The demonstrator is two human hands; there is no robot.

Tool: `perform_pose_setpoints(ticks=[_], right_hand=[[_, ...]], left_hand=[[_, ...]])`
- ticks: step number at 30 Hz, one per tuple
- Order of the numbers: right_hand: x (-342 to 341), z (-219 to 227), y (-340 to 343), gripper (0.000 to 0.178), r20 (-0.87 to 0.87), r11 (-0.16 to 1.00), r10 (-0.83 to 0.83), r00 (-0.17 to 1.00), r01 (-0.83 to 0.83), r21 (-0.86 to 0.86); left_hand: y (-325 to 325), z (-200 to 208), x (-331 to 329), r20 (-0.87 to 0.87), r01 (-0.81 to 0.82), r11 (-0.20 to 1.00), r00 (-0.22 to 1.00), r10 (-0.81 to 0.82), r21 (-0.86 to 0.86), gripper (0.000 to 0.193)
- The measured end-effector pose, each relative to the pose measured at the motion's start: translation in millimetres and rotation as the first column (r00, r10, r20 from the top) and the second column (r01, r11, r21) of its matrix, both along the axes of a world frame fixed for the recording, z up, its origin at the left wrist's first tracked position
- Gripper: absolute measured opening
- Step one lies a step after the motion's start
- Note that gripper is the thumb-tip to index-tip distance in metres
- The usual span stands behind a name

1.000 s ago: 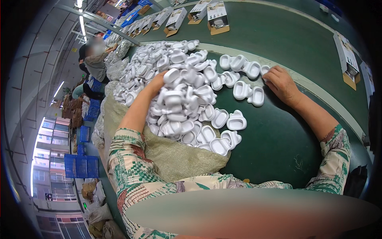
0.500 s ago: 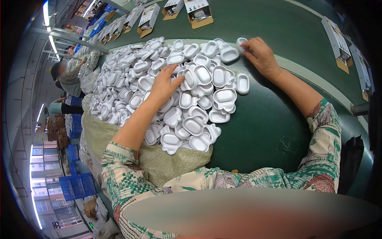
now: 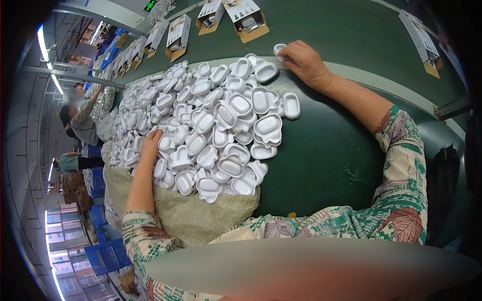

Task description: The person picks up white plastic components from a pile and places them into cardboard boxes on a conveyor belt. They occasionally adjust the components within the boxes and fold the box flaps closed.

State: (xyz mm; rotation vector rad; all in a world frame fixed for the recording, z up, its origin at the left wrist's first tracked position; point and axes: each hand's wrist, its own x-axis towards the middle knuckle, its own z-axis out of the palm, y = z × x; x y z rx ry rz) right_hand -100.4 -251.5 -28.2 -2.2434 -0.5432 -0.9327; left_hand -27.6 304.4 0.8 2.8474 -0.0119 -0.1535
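Pinching with the right hand (image 3: 307,64) a white dish (image 3: 279,49), its long axis perhaps slanting down-right; left hand (image 3: 149,145), grip unclear.

1. We see smooth, softly glossy plastic, by its look, in the pile of white pieces (image 3: 202,121).
2. On the near side of the pile, we see a sack (image 3: 213,206) of rough, matt woven fibre.
3. To the right of the pile, we find a smooth bench (image 3: 314,168) with a dull sheen.
4. Beyond the pile, we see cartons (image 3: 240,8) of smooth printed card with matt brown flaps (image 3: 255,34).
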Motion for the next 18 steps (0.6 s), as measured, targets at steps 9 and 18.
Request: perform_pose_setpoints(ticks=[9, 18], right_hand=[[62, 11, -22, 0.014, 0.013, 0.992, -0.102, 0.995, 0.102, -0.068], [127, 8, -48, 0.012, 0.121, 0.901, -0.291, 0.949, 0.315, -0.299]], left_hand=[[-129, -19, -25, 0.143, 0.236, 0.968, 0.964, -0.223, -0.08, 0.037], [-156, -26, -36, 0.351, 0.313, 0.948, 0.896, -0.272, -0.065, 0.032]])
